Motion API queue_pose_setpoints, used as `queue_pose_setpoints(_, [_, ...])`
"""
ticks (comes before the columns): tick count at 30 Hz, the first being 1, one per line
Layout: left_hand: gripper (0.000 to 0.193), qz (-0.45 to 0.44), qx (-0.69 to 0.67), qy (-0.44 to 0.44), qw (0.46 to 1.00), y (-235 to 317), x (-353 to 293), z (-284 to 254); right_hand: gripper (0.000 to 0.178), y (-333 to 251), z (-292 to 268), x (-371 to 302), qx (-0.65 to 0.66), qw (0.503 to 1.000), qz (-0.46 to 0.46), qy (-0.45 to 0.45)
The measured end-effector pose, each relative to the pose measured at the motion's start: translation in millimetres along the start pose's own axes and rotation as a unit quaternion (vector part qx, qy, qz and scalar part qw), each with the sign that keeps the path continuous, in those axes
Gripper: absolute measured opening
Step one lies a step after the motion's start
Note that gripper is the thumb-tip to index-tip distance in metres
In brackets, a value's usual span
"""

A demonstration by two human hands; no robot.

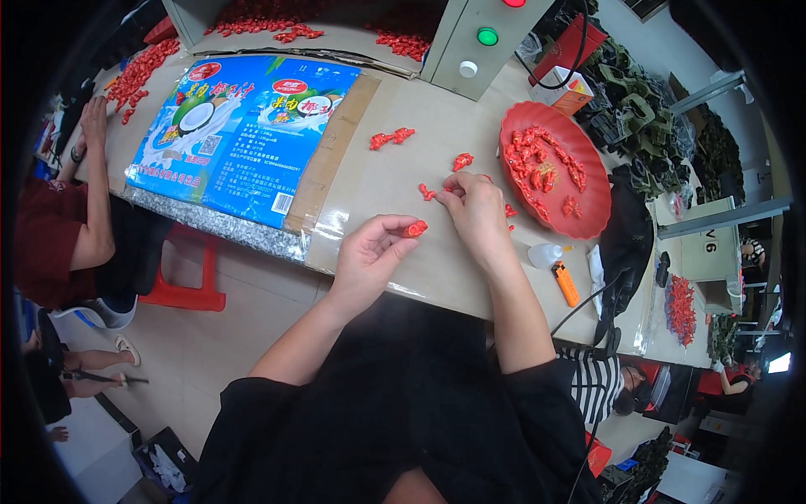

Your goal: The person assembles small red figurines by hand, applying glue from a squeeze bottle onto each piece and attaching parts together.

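My left hand [372, 256] pinches a small red figure-like piece [415, 228] between thumb and forefinger, above the table's near edge. To its right, my right hand [475, 208] reaches down to the tabletop with thumb and forefinger pressed together; what they hold, if anything, is hidden. Close to those fingertips is another little red piece [426, 192]; I cannot tell whether they touch it. Farther up the table lie a loose piece [463, 161] and a short cluster [392, 139]. A red scalloped bowl [598, 206] beside my right hand contains several similar pieces.
A flattened blue carton [252, 126] covers the table's left part. At the back stands a grey box with buttons [466, 50]. An orange lighter [565, 284], a small white bottle [544, 254] and a black bag [630, 252] lie right. Another person's arm [96, 185] rests at the far left.
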State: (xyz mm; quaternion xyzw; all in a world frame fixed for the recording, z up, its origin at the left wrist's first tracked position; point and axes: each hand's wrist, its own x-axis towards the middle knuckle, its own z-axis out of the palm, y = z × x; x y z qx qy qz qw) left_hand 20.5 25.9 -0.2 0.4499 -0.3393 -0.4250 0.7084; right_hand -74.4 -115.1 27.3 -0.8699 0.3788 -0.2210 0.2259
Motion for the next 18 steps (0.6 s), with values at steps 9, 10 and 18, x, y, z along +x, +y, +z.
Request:
queue_pose_setpoints(9, [0.023,-0.014,0.052,-0.009,0.999,2.2,-0.1,2.5,0.016,-1.3,-24.8,-43.5,0.499,0.854,0.138,-0.058])
queue_pose_setpoints(10, [0.023,-0.013,0.069,-0.016,0.997,2.5,0.0,3.7,0.016,3.3,-25.6,-51.2,0.544,0.825,0.135,-0.069])
queue_pose_setpoints(18, [0.024,-0.012,0.141,-0.074,0.987,5.6,4.8,21.9,0.017,29.2,-24.6,-77.2,0.677,0.711,0.18,-0.062])
